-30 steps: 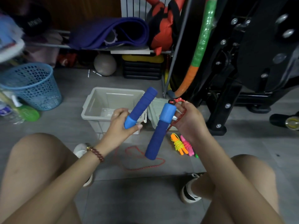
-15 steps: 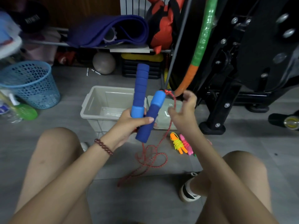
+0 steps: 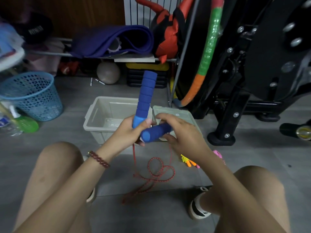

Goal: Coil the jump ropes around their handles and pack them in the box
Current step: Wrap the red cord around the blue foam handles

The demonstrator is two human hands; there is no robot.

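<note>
My left hand [image 3: 130, 132] grips the light-blue base of one blue foam handle [image 3: 145, 95], which stands upright. My right hand [image 3: 180, 132] holds the second blue handle [image 3: 155, 132], which lies nearly level with its end cap toward me, crossing under the first. A red rope [image 3: 155, 172] hangs from the handles and lies in loose loops on the floor between my knees. The open beige box [image 3: 94, 113] sits just beyond my hands. A coiled orange and pink jump rope [image 3: 189, 161] lies on the floor, partly hidden by my right forearm.
The box's lid [image 3: 185, 113] lies right of the box. A blue mesh basket [image 3: 32, 95] and a green bottle [image 3: 25, 122] stand at left. Black exercise equipment [image 3: 235, 98] fills the right. A shelf with a purple mat [image 3: 114, 42] runs along the back.
The second handle has swung from upright beside the first to nearly level. My right hand moved down from the rope's top end onto that handle. More rope has settled on the floor.
</note>
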